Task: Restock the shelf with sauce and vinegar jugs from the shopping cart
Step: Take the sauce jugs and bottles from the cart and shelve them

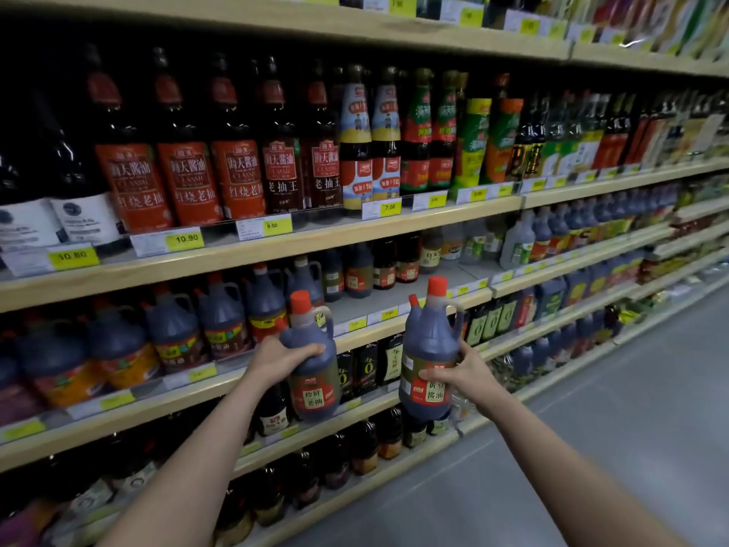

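I hold two dark sauce jugs with red caps up in front of the shelving. My left hand [276, 355] grips the shoulder of the left jug [311, 373], which has a red and olive label. My right hand [459, 369] wraps the body of the right jug [428, 349], held slightly higher. Both jugs hover just in front of the wooden shelf [378, 305], level with a bare stretch of it. A row of similar handled jugs [221, 321] stands on that shelf to the left. The shopping cart is out of view.
Tall soy sauce bottles [236, 167] fill the shelf above, behind yellow price tags [185, 239]. Small dark bottles [367, 369] sit on the shelf below the jugs. More jugs [552, 234] line the shelves farther right. A grey aisle floor [611, 428] runs along the right.
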`<state>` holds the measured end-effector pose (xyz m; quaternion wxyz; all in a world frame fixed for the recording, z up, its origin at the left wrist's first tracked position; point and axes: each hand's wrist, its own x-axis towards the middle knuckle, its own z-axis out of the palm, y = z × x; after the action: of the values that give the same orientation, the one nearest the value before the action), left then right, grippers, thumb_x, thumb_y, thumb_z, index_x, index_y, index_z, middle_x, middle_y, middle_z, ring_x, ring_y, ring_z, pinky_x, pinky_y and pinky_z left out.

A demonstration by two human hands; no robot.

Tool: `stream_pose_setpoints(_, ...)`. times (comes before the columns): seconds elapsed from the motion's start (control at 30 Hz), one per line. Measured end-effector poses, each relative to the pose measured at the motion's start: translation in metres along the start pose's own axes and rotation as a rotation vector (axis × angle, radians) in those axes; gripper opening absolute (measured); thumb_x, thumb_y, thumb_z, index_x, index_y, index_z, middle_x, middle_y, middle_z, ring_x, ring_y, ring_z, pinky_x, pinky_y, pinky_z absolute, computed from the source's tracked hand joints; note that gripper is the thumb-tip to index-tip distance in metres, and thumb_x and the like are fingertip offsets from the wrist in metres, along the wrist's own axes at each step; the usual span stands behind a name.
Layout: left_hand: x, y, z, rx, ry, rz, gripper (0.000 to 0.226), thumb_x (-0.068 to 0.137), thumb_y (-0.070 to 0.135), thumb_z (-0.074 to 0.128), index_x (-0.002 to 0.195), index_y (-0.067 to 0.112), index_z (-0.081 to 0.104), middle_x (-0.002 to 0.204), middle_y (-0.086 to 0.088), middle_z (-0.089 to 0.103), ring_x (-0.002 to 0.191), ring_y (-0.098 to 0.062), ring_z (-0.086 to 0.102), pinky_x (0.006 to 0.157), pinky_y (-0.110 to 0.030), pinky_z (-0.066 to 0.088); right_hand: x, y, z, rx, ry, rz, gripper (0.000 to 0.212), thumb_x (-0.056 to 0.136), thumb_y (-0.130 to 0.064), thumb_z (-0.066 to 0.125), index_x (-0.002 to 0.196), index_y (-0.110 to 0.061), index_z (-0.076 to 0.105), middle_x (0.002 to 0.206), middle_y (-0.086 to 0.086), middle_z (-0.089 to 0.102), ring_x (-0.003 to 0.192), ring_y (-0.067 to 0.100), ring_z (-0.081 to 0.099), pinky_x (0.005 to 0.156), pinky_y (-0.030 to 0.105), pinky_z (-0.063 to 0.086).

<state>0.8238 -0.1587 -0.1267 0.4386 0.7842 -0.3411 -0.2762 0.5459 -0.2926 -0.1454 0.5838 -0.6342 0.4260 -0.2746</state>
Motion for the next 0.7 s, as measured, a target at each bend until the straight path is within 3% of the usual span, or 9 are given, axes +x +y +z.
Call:
stream_pose_setpoints(0.2, 0.005, -0.001, 0.026, -0.122, 0.158, -0.067, 0.033, 0.071, 0.031, 0.080, 0.093, 0.016, 0.061, 0.100, -0.003, 0.064, 0.087, -0.021, 0.058, 0.075, -0.033, 0.046, 0.068, -0.013, -0.021, -0.053, -0.173, -0.114, 0.064, 0.062, 0.004, 0.081, 0.112, -0.020, 0.048, 0.104, -0.001, 0.064, 0.092, 0.015, 0.062, 0.075, 0.029, 0.052)
stream_pose_setpoints(0.4, 0.000, -0.001, 0.037, -0.160, 0.293, -0.118, 0.037, 0.070, 0.033, 0.080, 0.099, 0.017, 0.064, 0.104, -0.005, 0.067, 0.094, -0.023, 0.062, 0.083, -0.041, 0.052, 0.126, -0.028, -0.016, -0.109, -0.313, -0.203, 0.072, 0.059, -0.002, 0.085, 0.116, -0.020, 0.047, 0.113, 0.003, 0.062, 0.105, 0.025, 0.060, 0.091, 0.044, 0.050)
stream_pose_setpoints(0.57, 0.014, -0.015, 0.036, -0.196, 0.364, -0.146, 0.032, 0.070, 0.030, 0.080, 0.096, 0.017, 0.067, 0.102, -0.004, 0.069, 0.092, -0.021, 0.063, 0.079, -0.035, 0.051, 0.171, -0.034, 0.014, -0.105, -0.396, -0.298, 0.078, 0.058, -0.004, 0.085, 0.119, -0.027, 0.042, 0.119, 0.002, 0.058, 0.108, 0.024, 0.058, 0.094, 0.047, 0.049)
stream_pose_setpoints(0.7, 0.037, -0.039, 0.029, -0.178, 0.375, -0.150, 0.030, 0.072, 0.029, 0.079, 0.097, 0.019, 0.066, 0.100, -0.002, 0.068, 0.093, -0.019, 0.063, 0.075, -0.032, 0.049, 0.208, -0.027, 0.050, -0.104, -0.374, -0.391, 0.076, 0.060, -0.005, 0.085, 0.119, -0.026, 0.043, 0.113, -0.003, 0.057, 0.101, 0.018, 0.059, 0.083, 0.033, 0.051)
